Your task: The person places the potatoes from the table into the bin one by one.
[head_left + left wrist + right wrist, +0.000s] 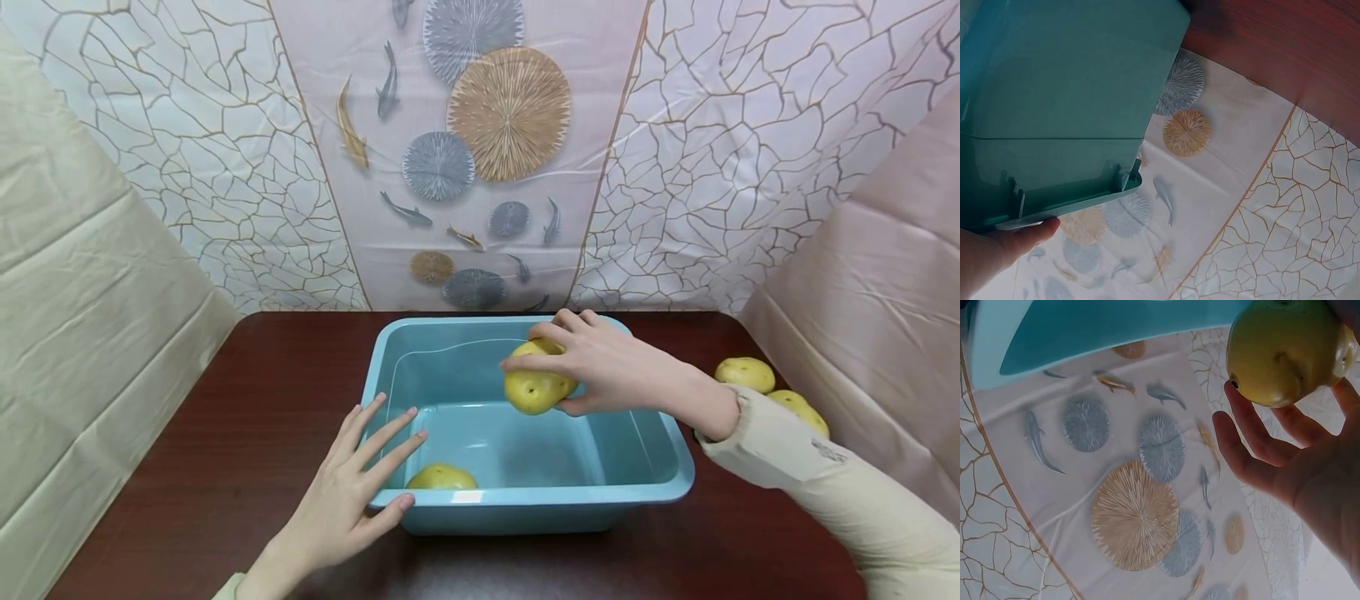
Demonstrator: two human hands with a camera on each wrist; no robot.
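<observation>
Over the blue plastic basin (pixel 525 497), my right hand (pixel 592 358) grips a yellow potato (pixel 534 390) between thumb and fingers. The right wrist view shows the same potato (pixel 1285 356) held at the fingertips of that hand (pixel 1310 456). My left hand (pixel 352 475) touches the basin's near left corner with its fingers spread. From the left wrist, the thumb (pixel 1038 234) lies against the rim of the basin (pixel 1072 94). Inside the basin, near its front left corner, rests another potato (pixel 442 477), partly hidden by the front rim.
Two more potatoes, one behind (pixel 745 374) and one nearer (pixel 801 410), lie on the table's right side, the nearer partly covered by my right sleeve (pixel 810 475). The dark red-brown table (pixel 247 425) is bordered by a patterned cloth (pixel 480 208) behind and plain cloths at the sides.
</observation>
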